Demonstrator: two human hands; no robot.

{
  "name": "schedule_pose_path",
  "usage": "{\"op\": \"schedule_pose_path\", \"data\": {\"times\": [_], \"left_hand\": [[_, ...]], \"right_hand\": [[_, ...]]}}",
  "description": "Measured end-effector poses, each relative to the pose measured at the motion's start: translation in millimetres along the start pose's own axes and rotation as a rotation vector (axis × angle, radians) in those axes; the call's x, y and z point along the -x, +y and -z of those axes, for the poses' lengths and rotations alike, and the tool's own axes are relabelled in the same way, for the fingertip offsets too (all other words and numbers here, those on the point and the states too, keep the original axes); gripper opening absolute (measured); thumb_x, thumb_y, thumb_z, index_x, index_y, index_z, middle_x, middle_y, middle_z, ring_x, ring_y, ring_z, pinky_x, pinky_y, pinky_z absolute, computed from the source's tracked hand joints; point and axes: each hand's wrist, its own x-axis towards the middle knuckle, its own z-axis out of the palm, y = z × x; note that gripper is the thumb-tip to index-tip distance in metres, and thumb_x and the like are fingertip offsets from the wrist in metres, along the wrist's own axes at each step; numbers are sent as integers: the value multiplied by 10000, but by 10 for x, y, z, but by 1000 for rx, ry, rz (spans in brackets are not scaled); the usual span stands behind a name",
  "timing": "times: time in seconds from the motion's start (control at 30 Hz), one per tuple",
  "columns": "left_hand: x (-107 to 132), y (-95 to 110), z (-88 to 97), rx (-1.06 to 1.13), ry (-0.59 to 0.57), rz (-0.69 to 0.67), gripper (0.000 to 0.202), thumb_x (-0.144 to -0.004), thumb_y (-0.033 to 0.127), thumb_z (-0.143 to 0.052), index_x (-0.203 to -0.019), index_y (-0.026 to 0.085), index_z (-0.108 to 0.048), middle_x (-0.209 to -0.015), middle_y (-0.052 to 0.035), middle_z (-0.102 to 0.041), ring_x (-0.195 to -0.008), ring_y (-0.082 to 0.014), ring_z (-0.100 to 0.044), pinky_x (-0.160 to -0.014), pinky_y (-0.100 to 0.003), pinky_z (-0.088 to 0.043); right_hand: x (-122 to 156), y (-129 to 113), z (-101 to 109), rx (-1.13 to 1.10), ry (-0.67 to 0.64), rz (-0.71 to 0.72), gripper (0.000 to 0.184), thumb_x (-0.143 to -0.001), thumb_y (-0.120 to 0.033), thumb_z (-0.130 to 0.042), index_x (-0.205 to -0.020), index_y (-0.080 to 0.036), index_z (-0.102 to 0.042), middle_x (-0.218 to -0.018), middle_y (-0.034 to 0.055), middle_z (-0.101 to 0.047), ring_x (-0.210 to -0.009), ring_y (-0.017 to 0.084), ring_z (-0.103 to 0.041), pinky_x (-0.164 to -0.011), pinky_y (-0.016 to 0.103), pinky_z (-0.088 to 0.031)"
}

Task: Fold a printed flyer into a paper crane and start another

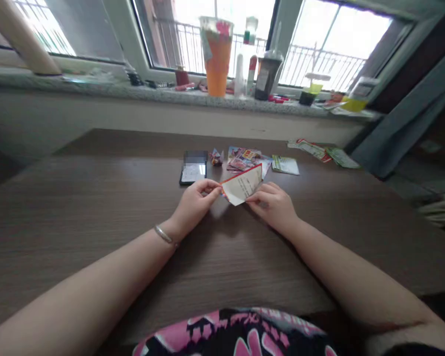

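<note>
Between my hands is a folded sheet of paper [242, 186], pale with dark print on the side facing me and red along its upper edge. My left hand [196, 200] pinches its left corner between thumb and fingers. At the lower right edge, my right hand [276, 205] grips the paper with its fingertips. The sheet is held tilted, a little above the brown table [133, 207]. Just beyond my left hand lies a phone [194, 168] with a lit screen. A small folded paper piece [217, 157] sits beside the phone.
Colourful printed papers [244, 157] lie behind the held sheet, with a pale green-edged packet [285, 165] to their right. More packets [321, 151] lie farther right. Along the windowsill [163, 96] stand an orange drink cup [217, 59], a dark cup [267, 74] and several bottles.
</note>
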Motion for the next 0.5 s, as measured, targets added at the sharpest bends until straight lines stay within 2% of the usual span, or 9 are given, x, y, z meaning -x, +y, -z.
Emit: {"op": "schedule_pose_path", "data": {"times": [0.17, 0.23, 0.33, 0.4, 0.5], "left_hand": [[-21, 44, -21, -82, 28, -52, 172, -830, 317, -608, -883, 159, -646, -814, -26, -641, -702, -137, -585, -647, -260, -471], [-13, 62, -21, -144, 45, -125, 134, -823, 266, -603, -903, 164, -635, -822, -18, -619, -686, -124, -571, -629, -246, -467], [3, 77, -17, -234, 69, -275, 207, -811, 201, -602, -1016, 178, -606, -864, -14, -610, -738, -122, -572, -688, -247, -476], [8, 82, -13, -298, 62, -365, 237, -812, 169, -593, -1048, 185, -597, -858, -11, -608, -761, -126, -570, -723, -257, -475], [10, 99, -8, -363, 19, -442, 166, -832, 157, -573, -988, 185, -620, -847, -19, -609, -783, -140, -569, -744, -273, -472]], "right_hand": [[-2, -21, 5, -18, 28, 15, 104, -857, -239, -618, -804, -240, -707, -787, 21, -670, -773, 169, -577, -733, 308, -490], [-5, -50, 35, 8, 91, 15, 81, -850, -235, -624, -835, -246, -703, -823, 24, -670, -802, 178, -575, -777, 329, -487], [-15, -91, 70, 67, 185, 1, 86, -832, -242, -641, -894, -249, -700, -912, 41, -666, -893, 204, -569, -860, 372, -470], [-22, -99, 70, 77, 172, -10, 137, -827, -244, -642, -955, -242, -690, -989, 50, -668, -965, 219, -564, -922, 394, -450], [-32, -78, 45, 40, 96, -31, 205, -830, -245, -635, -1032, -224, -663, -1053, 56, -675, -1005, 226, -569, -945, 398, -443]]}}
